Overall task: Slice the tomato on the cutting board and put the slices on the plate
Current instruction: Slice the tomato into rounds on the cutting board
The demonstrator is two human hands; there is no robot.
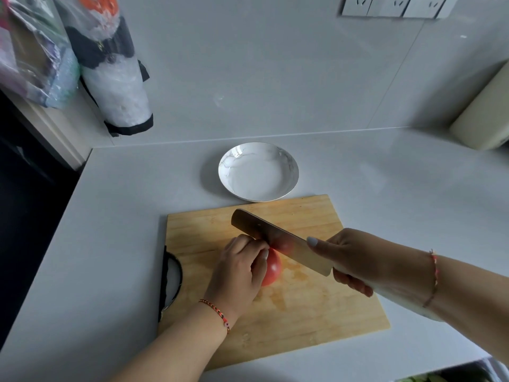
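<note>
Left hand steadies tomato mid-cutting board | right hand grips cleaver | tomato soft, slick: hold its sides gently | plate bare

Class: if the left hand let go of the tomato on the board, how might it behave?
The tomato looks round and glossy, so it would probably roll or slip. Juice stains on the cutting board suggest wet footing. It is likely soft, so the left hand steadies it beside the knife.

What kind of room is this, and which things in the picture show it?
Most likely a home kitchen: a wooden cutting board lies on a pale countertop, a plate stands behind it, and wall sockets sit above.
</note>
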